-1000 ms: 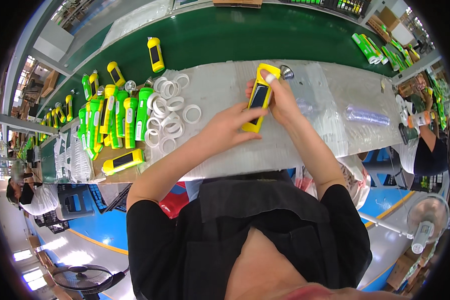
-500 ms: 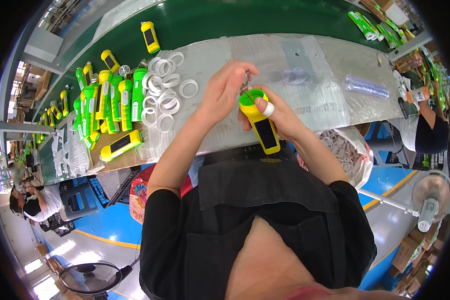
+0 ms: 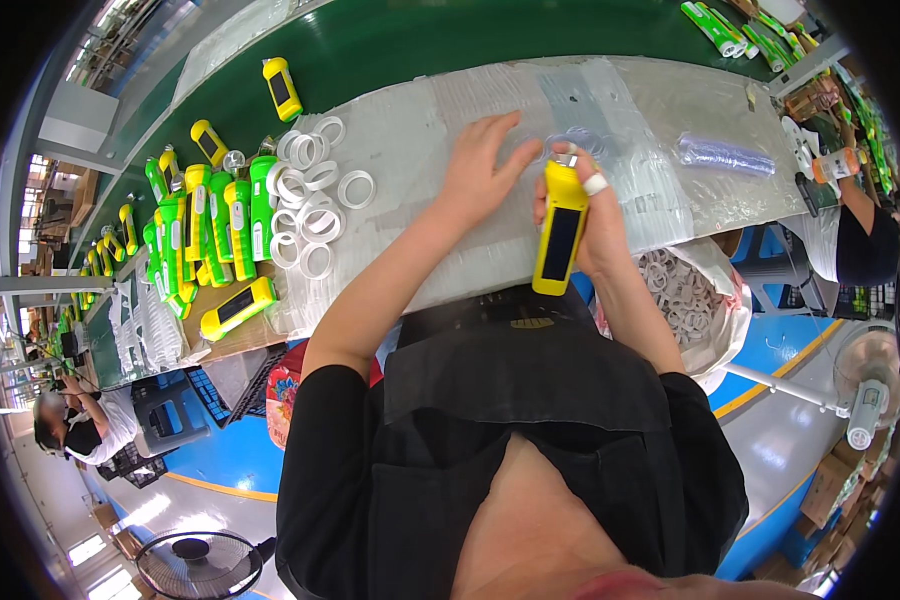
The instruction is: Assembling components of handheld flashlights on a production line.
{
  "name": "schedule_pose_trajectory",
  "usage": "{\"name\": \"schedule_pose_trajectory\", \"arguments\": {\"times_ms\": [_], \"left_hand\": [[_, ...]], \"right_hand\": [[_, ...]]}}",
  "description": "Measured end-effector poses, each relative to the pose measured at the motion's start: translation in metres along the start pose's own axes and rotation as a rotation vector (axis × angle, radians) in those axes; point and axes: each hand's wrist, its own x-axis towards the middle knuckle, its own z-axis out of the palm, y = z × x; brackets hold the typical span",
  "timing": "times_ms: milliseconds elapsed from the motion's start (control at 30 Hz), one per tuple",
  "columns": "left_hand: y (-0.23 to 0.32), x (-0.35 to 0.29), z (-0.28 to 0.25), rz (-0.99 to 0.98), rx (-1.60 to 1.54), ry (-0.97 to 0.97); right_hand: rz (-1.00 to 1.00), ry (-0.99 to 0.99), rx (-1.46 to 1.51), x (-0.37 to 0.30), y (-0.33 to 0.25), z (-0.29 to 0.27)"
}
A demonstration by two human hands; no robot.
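Note:
My right hand (image 3: 598,222) is wrapped round a yellow flashlight (image 3: 563,228) with a dark panel on its side. It stands roughly upright over the table's near side, with a silvery part showing at its top end; a white wrap covers one finger or thumb. My left hand (image 3: 483,168) is off to the left of it, fingers stretched and thumb apart, holding nothing. Several clear round discs (image 3: 577,140) lie just beyond the flashlight. Left of my left hand, white rings (image 3: 357,189) lie in a loose heap on the plastic-covered table (image 3: 410,280).
Green and yellow flashlights (image 3: 215,215) are heaped at the left, one lying alone (image 3: 238,308) nearer me. A stack of clear discs (image 3: 725,156) lies to the right. A white sack of rings (image 3: 688,300) hangs below the table edge. Other people sit at both far sides.
My left hand has let go of the thin wire and silvery part and moved away, opening. The flashlight has shifted right in my right hand; the silvery part now sits at its top.

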Motion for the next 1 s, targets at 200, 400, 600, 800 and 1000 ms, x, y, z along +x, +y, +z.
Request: {"name": "schedule_pose_trajectory", "arguments": {"times_ms": [200, 400, 600, 800, 1000], "left_hand": [[-0.031, 0.007, 0.024, 0.048, 0.337, -0.076], [0.011, 0.004, -0.016, -0.102, -0.054, -0.018], [0.047, -0.026, -0.057, 0.177, 0.045, 0.018], [0.042, -0.042, -0.074, 0.209, 0.005, 0.053], [0.025, -0.052, -0.083, 0.196, 0.024, 0.159]], "right_hand": [[-0.075, 0.001, -0.148, -0.007, -0.011, -0.020], [-0.010, -0.126, -0.193, -0.001, -0.016, 0.000], [0.031, -0.281, -0.271, 0.008, -0.006, 0.038], [0.105, -0.458, -0.373, 0.019, 0.010, 0.056], [0.172, -0.474, -0.311, 0.022, 0.028, 0.078]]}}
